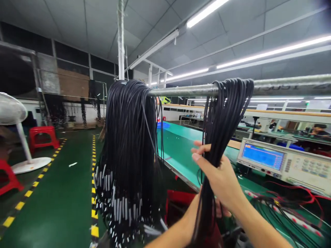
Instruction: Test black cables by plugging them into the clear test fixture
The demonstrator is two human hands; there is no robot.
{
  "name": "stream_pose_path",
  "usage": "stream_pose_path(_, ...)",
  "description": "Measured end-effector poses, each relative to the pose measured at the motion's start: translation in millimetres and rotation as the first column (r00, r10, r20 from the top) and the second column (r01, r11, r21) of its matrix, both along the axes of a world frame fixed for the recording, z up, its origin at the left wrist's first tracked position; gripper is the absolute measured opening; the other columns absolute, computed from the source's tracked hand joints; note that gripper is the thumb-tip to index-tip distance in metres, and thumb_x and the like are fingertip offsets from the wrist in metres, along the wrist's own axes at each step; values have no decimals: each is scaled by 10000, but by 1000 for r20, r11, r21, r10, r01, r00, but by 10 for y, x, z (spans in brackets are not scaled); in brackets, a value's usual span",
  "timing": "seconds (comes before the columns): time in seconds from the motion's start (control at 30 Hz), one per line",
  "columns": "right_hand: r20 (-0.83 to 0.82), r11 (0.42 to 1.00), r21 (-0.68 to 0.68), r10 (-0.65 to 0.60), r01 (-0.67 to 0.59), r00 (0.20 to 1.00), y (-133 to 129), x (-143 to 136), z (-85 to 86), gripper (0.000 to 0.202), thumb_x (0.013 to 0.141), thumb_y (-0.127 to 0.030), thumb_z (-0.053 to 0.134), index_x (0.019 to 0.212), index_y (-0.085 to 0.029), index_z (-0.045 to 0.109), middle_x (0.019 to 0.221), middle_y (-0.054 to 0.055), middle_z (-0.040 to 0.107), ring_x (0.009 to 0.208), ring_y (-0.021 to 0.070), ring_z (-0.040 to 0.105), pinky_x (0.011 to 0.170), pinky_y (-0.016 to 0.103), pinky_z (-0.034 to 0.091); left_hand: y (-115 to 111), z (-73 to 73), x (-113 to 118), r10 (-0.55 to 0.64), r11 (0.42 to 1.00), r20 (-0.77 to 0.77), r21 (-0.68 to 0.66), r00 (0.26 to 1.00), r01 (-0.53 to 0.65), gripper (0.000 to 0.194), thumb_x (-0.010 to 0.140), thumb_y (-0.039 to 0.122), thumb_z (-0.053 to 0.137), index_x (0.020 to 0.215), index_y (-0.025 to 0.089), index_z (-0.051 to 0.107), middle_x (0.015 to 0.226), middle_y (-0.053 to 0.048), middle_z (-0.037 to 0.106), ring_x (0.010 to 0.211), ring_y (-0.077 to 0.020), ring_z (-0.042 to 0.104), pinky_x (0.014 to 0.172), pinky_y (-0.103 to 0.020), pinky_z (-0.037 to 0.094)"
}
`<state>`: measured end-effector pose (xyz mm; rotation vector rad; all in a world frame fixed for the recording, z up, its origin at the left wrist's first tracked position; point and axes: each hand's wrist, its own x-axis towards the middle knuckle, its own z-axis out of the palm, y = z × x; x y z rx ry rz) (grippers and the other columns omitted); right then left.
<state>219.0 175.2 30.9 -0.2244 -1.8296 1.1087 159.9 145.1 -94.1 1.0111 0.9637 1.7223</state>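
Observation:
A bundle of black cables (227,113) hangs folded over a metal bar (183,91) in front of me. My right hand (221,175) is closed around this bundle below the bar, its thumb across the near side and its fingertips showing past the left edge. Lower down, my left hand (193,208) wraps the same bundle from behind; the cables hide much of it, and some fingertips show on the right. A much thicker bunch of black cables (129,137) hangs on the bar to the left, with grey and white sleeved ends near the bottom.
On the green workbench (181,137) at the right stands a bench meter (281,162) with a lit blue screen. Red and black leads (292,206) lie before it. A white fan (23,144) and red stools (43,136) stand at the left, beside yellow-black floor tape (38,177).

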Motion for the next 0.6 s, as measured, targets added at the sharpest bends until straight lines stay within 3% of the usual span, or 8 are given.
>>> stream_pose_path(0.07, 41, 989, -86, 123, -119, 992, -37, 90, -82, 211, 799, -422, 650, 842, -226, 584, 810, 4, 625, 693, 162, 590, 641, 297, 477, -63, -63, 160, -89, 996, 114, 3, 990, 89, 921, 698, 824, 128, 870, 109, 681, 795, -151, 702, 827, -304, 655, 911, -524, 460)
stream_pose_path(0.17, 39, 965, -180, 199, -189, 979, -20, 340, -163, 199, 794, -390, 676, 866, -240, 566, 612, -51, 544, 556, 119, 536, 538, 235, 442, -289, -150, -28, -7, 1000, -68, -5, 998, 7, 759, 799, 718, 199, 1165, 177, 585, 1141, -157, 688, 1059, -309, 622, 986, -527, 424)
stream_pose_path(0.23, 7, 950, -215, 235, -228, 972, 42, 513, -206, 197, 786, -345, 695, 846, -244, 537, 660, -56, 534, 549, 99, 520, 530, 219, 434, -496, -282, -434, 228, 958, -450, -56, 863, -282, 570, 826, 603, 412, 1208, 208, 561, 1284, -127, 629, 1212, -275, 541, 1095, -471, 342)
stream_pose_path(0.3, -12, 943, -227, 249, -245, 968, 112, 647, -242, 199, 784, -310, 697, 816, -241, 513, 736, -51, 523, 569, 89, 515, 530, 214, 427, -724, -464, -953, 392, 810, -627, -110, 673, -575, 587, 732, 603, 569, 1170, 212, 569, 1350, -137, 581, 1296, -295, 469, 1158, -491, 242)
stream_pose_path(0.37, 3, 942, -231, 252, -244, 968, 156, 729, -265, 190, 796, -288, 680, 797, -239, 496, 762, -48, 498, 582, 87, 501, 519, 212, 412, -947, -634, -1434, 424, 734, -655, -156, 625, -661, 672, 654, 623, 629, 1158, 189, 531, 1359, -187, 553, 1315, -350, 445, 1158, -573, 196)
stream_pose_path(0.43, 29, 941, -233, 258, -244, 966, 161, 766, -280, 178, 808, -259, 657, 787, -238, 482, 768, -45, 481, 591, 87, 488, 517, 212, 402, -1126, -739, -1739, 427, 697, -666, -189, 612, -692, 697, 635, 654, 611, 1150, 198, 499, 1310, -189, 587, 1263, -344, 511, 1115, -566, 313)
stream_pose_path(0.5, 39, 934, -242, 279, -262, 959, 131, 772, -296, 170, 813, -227, 637, 783, -237, 470, 776, -43, 480, 584, 84, 481, 514, 212, 401, -1223, -766, -1793, 425, 669, -682, -207, 596, -714, 683, 645, 629, 620, 1146, 183, 488, 1252, -201, 619, 1202, -346, 565, 1074, -578, 371)
stream_pose_path(0.6, 13, 896, -278, 363, -345, 932, 51, 757, -339, 170, 804, -218, 635, 800, -239, 466, 775, -41, 491, 534, 77, 484, 492, 217, 407, -1185, -710, -1445, 422, 674, -693, -192, 585, -713, 594, 754, 565, 549, 1194, 172, 484, 1240, -187, 633, 1185, -306, 578, 1085, -543, 370)
